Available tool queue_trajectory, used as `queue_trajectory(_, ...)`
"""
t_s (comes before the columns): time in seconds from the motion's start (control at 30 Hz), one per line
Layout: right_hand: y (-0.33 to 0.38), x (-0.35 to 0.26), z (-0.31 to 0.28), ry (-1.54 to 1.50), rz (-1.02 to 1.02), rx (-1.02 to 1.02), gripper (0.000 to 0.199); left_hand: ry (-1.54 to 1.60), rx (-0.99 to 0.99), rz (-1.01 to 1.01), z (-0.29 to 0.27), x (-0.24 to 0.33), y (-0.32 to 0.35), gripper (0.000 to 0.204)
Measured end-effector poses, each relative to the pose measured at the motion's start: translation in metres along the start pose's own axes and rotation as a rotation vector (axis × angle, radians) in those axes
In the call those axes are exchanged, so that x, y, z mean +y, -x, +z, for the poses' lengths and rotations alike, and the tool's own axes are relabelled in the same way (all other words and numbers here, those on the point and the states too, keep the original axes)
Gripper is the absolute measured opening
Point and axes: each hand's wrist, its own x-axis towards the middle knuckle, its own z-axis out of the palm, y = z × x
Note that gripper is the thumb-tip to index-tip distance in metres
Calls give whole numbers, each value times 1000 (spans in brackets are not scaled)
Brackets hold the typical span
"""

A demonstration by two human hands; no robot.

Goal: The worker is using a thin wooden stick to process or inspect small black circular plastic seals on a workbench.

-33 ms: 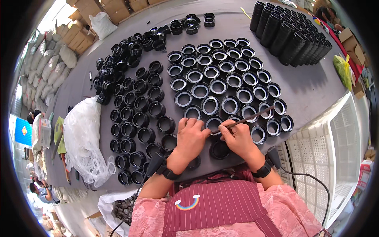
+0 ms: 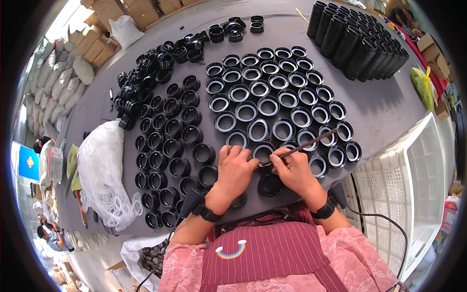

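Observation:
Several black rings with pale inner rims stand in rows in front of me. My left hand [image 2: 236,168] is closed with curled fingers, its thumb and fingertips at the left edge of the nearest black ring [image 2: 263,153]. Pinched between thumb and fingers of my right hand [image 2: 293,169] is a thin dark stick [image 2: 316,141], which slants up to the right over the rings. Its lower end is at the right side of that same ring, partly hidden by the fingers. A darker ring without a pale rim [image 2: 270,184] stands between my wrists.
Plain black rings [image 2: 173,147] stand in rows to the left, with a loose heap [image 2: 141,90] behind them. A clear bag of translucent rings [image 2: 102,165] lies at far left. Tall stacks of black rings [image 2: 360,51] stand back right. White plastic crates [image 2: 413,180] border the table at right.

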Motion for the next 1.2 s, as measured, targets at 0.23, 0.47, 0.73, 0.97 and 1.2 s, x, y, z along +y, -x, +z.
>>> queue_trajectory(0.23, -24, 0, -8, 237, -100, 76, 8, -44, -34, 14, 4, -2, -3, 8)
queue_trajectory(0.47, -16, 12, 17, 89, -290, 0, 4, -49, -5, 34, 6, -1, -3, 8)
queue_trajectory(0.73, -5, 1, -17, -106, -36, 220, 11, 84, -31, -24, -6, 1, -6, 8)
queue_trajectory(0.97, 5, -9, -25, -115, -119, 259, 11, 540, -225, -397, 3, -3, -12, 14)
queue_trajectory(1.2, -13, -10, 5, -270, -100, 154, 10, 419, 108, -363, -26, -17, -9, 12)
